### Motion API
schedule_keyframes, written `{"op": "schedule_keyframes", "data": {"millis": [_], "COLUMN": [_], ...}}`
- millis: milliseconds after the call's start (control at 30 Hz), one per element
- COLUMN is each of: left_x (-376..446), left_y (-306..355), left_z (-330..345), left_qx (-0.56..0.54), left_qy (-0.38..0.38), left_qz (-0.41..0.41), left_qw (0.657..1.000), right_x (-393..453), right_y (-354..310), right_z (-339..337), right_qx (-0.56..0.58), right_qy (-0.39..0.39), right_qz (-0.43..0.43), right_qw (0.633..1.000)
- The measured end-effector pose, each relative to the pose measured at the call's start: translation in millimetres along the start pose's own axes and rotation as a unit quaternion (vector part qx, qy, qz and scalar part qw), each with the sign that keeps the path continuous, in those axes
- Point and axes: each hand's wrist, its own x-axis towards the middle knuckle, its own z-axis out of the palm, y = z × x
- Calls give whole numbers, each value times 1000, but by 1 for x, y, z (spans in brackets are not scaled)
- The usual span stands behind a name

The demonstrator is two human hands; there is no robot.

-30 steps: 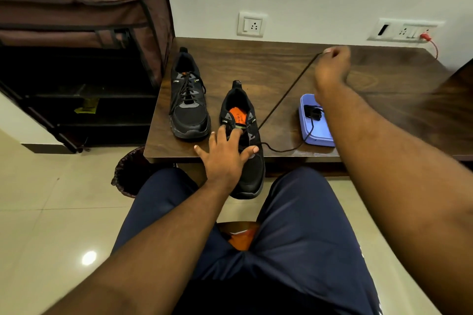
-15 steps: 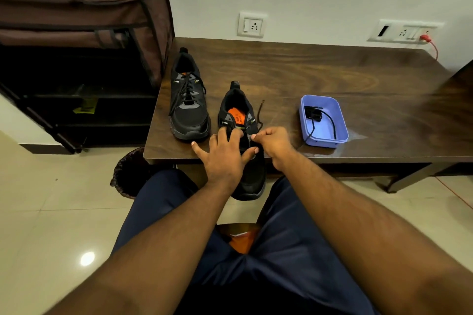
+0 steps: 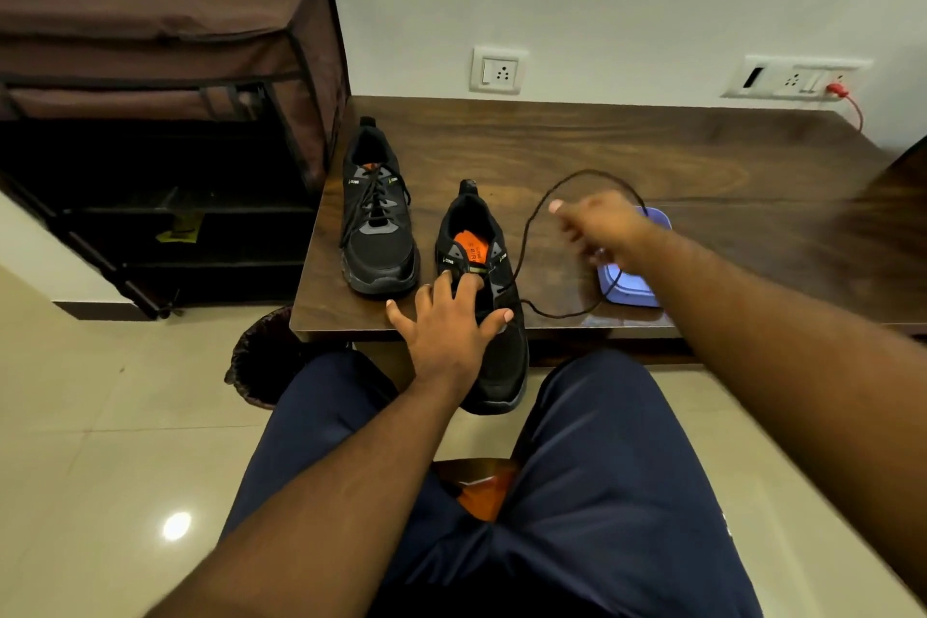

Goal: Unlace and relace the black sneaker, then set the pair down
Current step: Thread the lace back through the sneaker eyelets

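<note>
A dark wooden table (image 3: 627, 151) is being seen under and beyond both hands, with its near edge just below the left hand's wrist. A brown fabric shoe rack (image 3: 165, 80) is standing well to the left of the left hand, against the wall. The person's dark blue trousers (image 3: 592, 492) are filling the lower view beneath both forearms. The unlaced sneaker (image 3: 494, 356) is being held down by the left hand (image 3: 446, 321), its toe overhanging the table edge toward the person and its orange insole showing beyond the fingertips. The left hand is being laid flat over the forefoot with fingers spread wide, the thumb resting on the shoe's right side. The laced sneaker (image 3: 376, 226) is standing just left of and beyond the left hand, apart from it. The right hand (image 3: 597, 223) is being raised to the right of the held shoe, blurred, fingers closed and seemingly pinching the black lace (image 3: 534, 216). The lace is being looped up over the right hand and trailing from the shoe's eyelets across the table below it. A blue tray (image 3: 637, 294) is lying mostly hidden under the right wrist. A wall socket (image 3: 496, 70) is being seen beyond the hands.
</note>
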Motion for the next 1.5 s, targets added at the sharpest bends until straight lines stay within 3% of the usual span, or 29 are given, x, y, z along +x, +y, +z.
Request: {"op": "schedule_keyframes", "data": {"millis": [100,233,300,400,500,667,767,833,900,1000,1067,1167,1233,1300,1400,1467,1500], "left_x": [0,0,1,3,1,2,1,1,-5,-26,-40,-48,-52,-54,-50,-45,-42], "left_y": [0,-2,-1,3,7,3,5,5,4,-1,1,11,12,7,-2,-7,-11], "left_z": [2,3,1,1,2,5,6,5,4,2,-1,-22,-34,-39,-44,-47,-47], "left_qx": [1,8,12,7,2,-1,-30,-52,-82,-239,-420,-583,-604,-597,-620,-630,-614], "left_qy": [4,6,3,-4,-4,14,8,0,25,96,38,-111,-171,-189,-181,-149,-138], "left_qz": [-1,3,5,-2,-15,-14,-25,-32,-35,1,-13,-118,-124,-91,-93,-128,-130], "left_qw": [1000,1000,1000,1000,1000,1000,999,998,996,966,907,796,769,774,758,752,766], "right_x": [-12,-15,-7,7,10,1,-29,-53,-74,-90,-90,-81,-75,-67,-53,-50,-52], "right_y": [35,46,39,30,42,81,84,80,71,59,52,45,40,38,42,46,48], "right_z": [49,88,85,74,72,54,44,42,45,59,70,83,86,84,63,50,48], "right_qx": [-21,136,151,98,40,-148,-185,-110,71,370,481,523,491,395,102,-148,-217], "right_qy": [-75,9,39,87,66,-67,-97,-92,-111,-170,-184,-123,-78,-32,42,65,62], "right_qz": [47,26,6,-70,-113,-62,-28,-41,-61,-68,-52,-29,-23,-47,-130,-189,-223], "right_qw": [996,990,988,989,991,985,978,989,989,911,856,843,868,917,985,969,948]}}
